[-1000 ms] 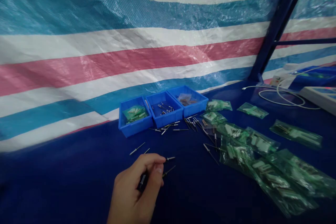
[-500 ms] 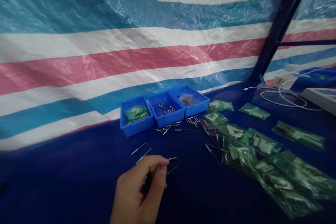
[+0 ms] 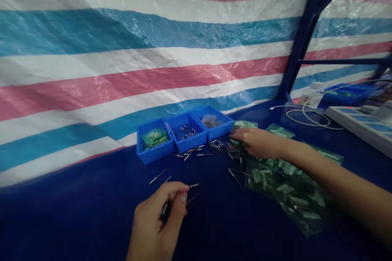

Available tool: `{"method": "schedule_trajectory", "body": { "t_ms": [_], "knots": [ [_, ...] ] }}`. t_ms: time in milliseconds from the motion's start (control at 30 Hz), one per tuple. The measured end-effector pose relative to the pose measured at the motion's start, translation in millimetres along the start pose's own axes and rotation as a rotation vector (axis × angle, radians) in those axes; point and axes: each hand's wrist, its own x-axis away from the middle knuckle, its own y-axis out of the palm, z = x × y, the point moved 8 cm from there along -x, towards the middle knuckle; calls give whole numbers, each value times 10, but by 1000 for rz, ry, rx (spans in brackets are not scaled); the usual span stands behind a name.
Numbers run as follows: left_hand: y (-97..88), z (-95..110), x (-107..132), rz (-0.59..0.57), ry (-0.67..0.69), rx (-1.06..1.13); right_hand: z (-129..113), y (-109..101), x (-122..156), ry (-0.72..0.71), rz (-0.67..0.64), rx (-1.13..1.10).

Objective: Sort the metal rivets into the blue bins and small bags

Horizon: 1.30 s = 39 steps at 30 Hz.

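Note:
My left hand (image 3: 159, 216) is closed in a pinch at the lower middle, with a pop rivet (image 3: 194, 186) sticking out at its fingertips. A second thin rivet (image 3: 192, 199) shows just below them. Whether that one is held or lies on the table I cannot tell. My right hand (image 3: 249, 140) reaches in from the right, fingers stretched over the green plastic bags (image 3: 245, 124) beside the blue bins; its fingertips touch or hover over a bag. Near it lie several loose rivets (image 3: 234, 177). More rivets (image 3: 157, 176) lie beyond my left hand.
Three blue bins stand against the striped sheet (image 3: 153, 73): one holding green bags (image 3: 154, 138), one rivets (image 3: 187, 131), one a clear bag (image 3: 210, 120). Filled green bags (image 3: 294, 200) spread across the right side. Behind them are a white cable (image 3: 306, 120) and a pale device (image 3: 358, 124).
My right hand and forearm have come into view from the right and reached the bags near the bins. My left hand keeps its pinch. The camera view has shifted slightly.

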Motion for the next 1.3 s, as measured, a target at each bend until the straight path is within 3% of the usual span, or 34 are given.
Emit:
{"method": "schedule_trajectory", "body": {
  "t_ms": [100, 200, 300, 400, 500, 600, 700, 833, 933, 1067, 1300],
  "knots": [
    [25, 30, 5, -48, 63, -28, 182, 144, 46, -14, -111, 105],
    [27, 31, 11, -60, 77, -42, 208, 192, 58, -26, -130, 188],
    [17, 32, 20, -51, 69, -45, 132, 146, 30, -28, -102, 250],
    [23, 39, 37, -51, 65, -40, -98, 67, 21, -27, -35, 244],
    [6, 39, 53, -6, 67, -42, -508, 118, 91, -46, -18, 71],
    [23, 68, 59, -12, 111, -21, -956, 537, 273, -27, -345, -519],
    [114, 70, 47, -129, 108, 34, -1204, 811, 422, 26, -478, -901],
    [127, -16, 16, -129, 15, 30, -1172, 963, 480, 167, -561, -1167],
    [101, -58, 6, -64, 0, -10, -1110, 879, 444, 115, -533, -1012],
    [155, -95, 13, -101, -2, 17, -1042, 729, 384, 44, -408, -701],
    [106, -1, 31, -50, 113, 11, -915, 748, 354, 195, -425, -856]
  ]
}}
